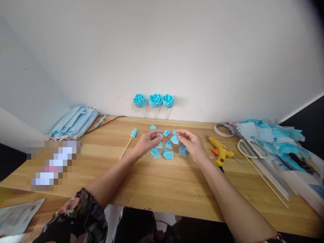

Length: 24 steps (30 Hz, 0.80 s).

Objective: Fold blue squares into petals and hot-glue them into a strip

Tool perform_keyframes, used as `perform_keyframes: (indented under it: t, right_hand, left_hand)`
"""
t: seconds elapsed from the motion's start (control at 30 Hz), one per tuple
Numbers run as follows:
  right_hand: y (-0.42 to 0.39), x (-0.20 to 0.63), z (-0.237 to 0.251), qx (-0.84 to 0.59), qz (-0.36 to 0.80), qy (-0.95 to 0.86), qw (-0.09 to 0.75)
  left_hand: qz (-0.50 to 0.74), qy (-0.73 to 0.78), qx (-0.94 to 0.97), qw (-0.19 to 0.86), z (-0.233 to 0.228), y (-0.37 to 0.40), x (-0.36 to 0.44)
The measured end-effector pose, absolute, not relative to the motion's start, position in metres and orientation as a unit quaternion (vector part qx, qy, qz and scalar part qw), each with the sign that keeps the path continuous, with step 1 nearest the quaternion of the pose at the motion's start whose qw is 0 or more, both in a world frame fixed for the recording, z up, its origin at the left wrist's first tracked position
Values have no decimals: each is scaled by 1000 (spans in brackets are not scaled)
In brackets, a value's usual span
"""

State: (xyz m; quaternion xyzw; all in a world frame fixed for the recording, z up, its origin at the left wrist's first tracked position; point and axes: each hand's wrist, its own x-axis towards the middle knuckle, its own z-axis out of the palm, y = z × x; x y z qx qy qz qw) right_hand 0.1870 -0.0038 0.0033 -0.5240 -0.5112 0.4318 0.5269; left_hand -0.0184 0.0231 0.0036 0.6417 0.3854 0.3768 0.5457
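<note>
- Left hand [146, 144]: fingers above folded blue petals [167, 155].
- Right hand [192, 141]: fingers at 1 petal [173, 139].
- Both grips: not discernible.
- Hot glue gun [221, 150]: right hand's 3 o'clock.

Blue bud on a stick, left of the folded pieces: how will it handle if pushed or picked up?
The stick looks thin and straight, so it's probably light and fairly stiff. With the blue bud at one end only, a push may swing it round rather than roll it straight. The bud looks like folded sheet, so a hard pinch could crush it.
</note>
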Motion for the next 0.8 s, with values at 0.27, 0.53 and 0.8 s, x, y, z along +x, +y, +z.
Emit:
perform_keyframes:
  t: [0.27, 0.53, 0.8]
  right_hand:
    - [-11, 175, 4, -485, 442, -540, 527]
    - [-16, 173, 11, -454, 506, -562, 471]
    - [-15, 179, 9, -474, 462, -619, 424]
  left_hand:
    - [342, 374, 689, 519, 1, 19, -12]
    - [360, 390, 653, 540, 6, 20, -14]
    - [322, 378, 701, 512, 5, 17, -15]
